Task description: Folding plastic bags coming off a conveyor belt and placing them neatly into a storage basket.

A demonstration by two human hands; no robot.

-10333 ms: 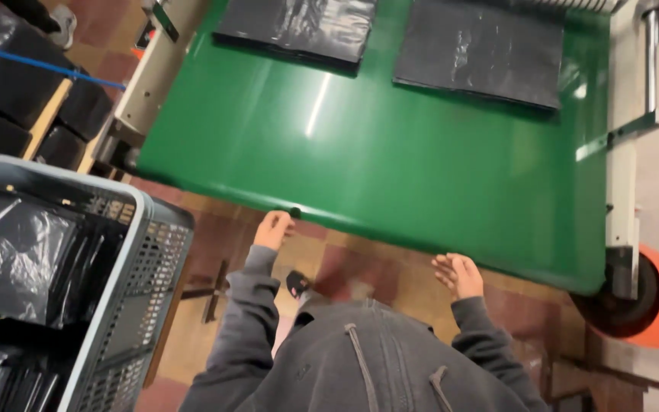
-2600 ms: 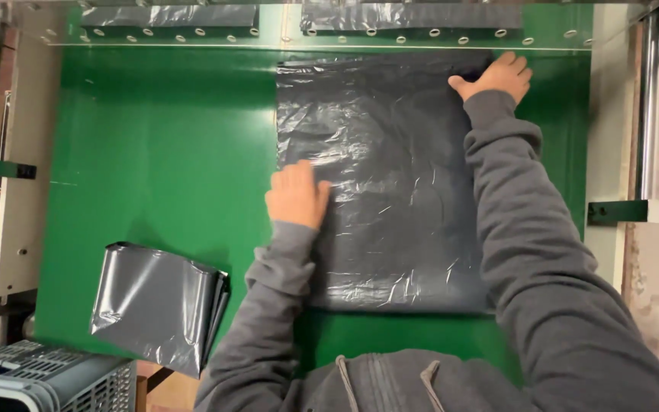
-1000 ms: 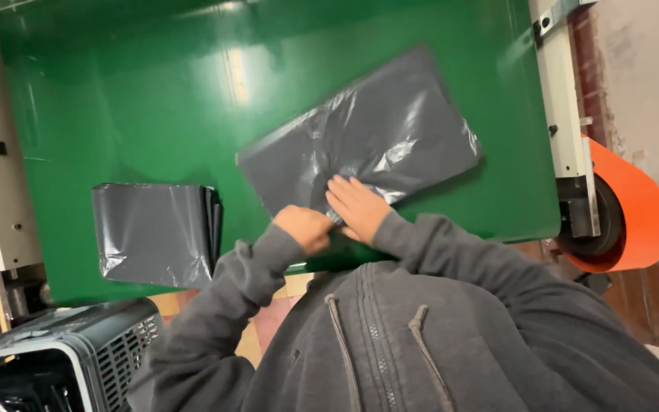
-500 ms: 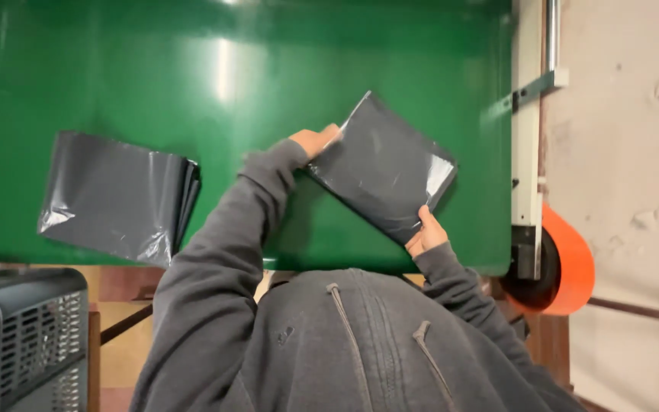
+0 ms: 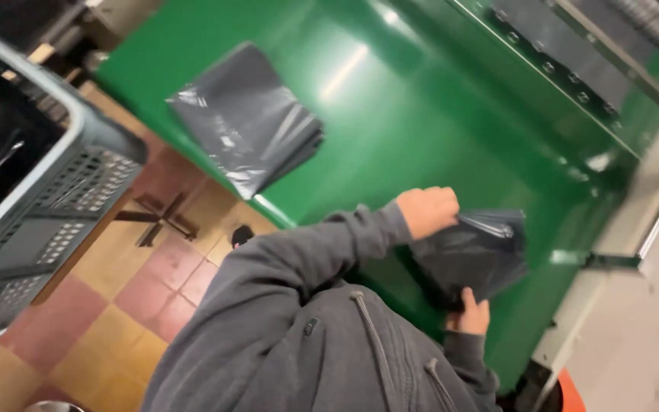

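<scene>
Across the top of the view runs one big green table (image 5: pixel 421 114), tilted by the camera angle, its near edge cutting down from upper left to lower right above the tiled floor (image 5: pixel 154 290). Plenty of bare green lies between the two lots of plastic on it, so the middle stretch is open. Along the far edge sits one metal rail (image 5: pixel 573 84) dotted with holes, and the table's right end butts against a pale frame (image 5: pixel 612 259).

Down at the left, one grey slotted crate (image 5: pixel 47 206) crowds in, with dark plastic inside it; a strip of floor separates it from the table edge.

On the table's left part lies one stack of folded grey bags (image 5: pixel 249 118), its lower corner hanging just over the near edge, well apart from both hands.

Now the action: one folded grey bag (image 5: pixel 474 255) sits at the table's right end, close to the near edge. Left hand (image 5: pixel 427 211) is fisted around its upper left corner, sleeve stretched over the green. Right hand (image 5: pixel 470 313) pinches the bottom edge from below, thumb up on the plastic. Two hands, one bag, both gripping.

Bottom right, a sliver of one orange roll (image 5: pixel 570 389) peeks in.
</scene>
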